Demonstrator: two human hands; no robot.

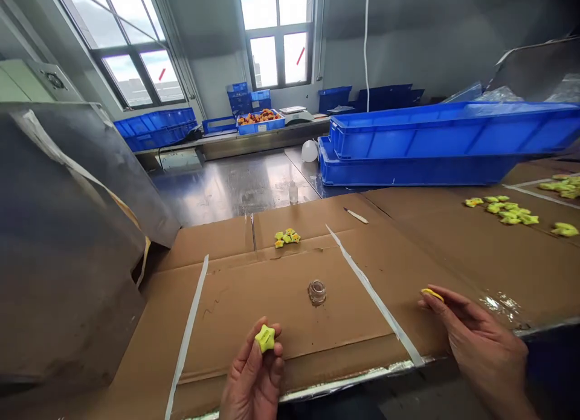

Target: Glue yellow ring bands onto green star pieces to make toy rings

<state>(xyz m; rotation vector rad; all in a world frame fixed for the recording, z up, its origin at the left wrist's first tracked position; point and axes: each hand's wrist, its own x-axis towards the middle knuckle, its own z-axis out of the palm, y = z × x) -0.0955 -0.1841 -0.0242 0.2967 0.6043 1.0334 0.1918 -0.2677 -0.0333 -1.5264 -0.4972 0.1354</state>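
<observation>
My left hand (pixel 256 371) holds a small yellow-green star-shaped piece (pixel 265 338) between thumb and fingers, with its face turned up toward me. Off to the right, my right hand (pixel 480 341) pinches a thin yellow piece (pixel 432 294) by its edge; its full shape does not show. Between the hands, a small clear round jar (pixel 317 292) stands on the cardboard. Farther back lies a little cluster of yellow stars with orange marks (pixel 287 237). Beyond my right hand several more yellow-green pieces (pixel 510 210) are spread out.
Cardboard (pixel 281 287) covers the table, marked by white tape strips (pixel 371 292). A pen-like tool (pixel 356 215) lies near the back edge. Two long blue crates (pixel 408 139) are stacked at the back right. A metal cabinet (pixel 67 245) rises on the left.
</observation>
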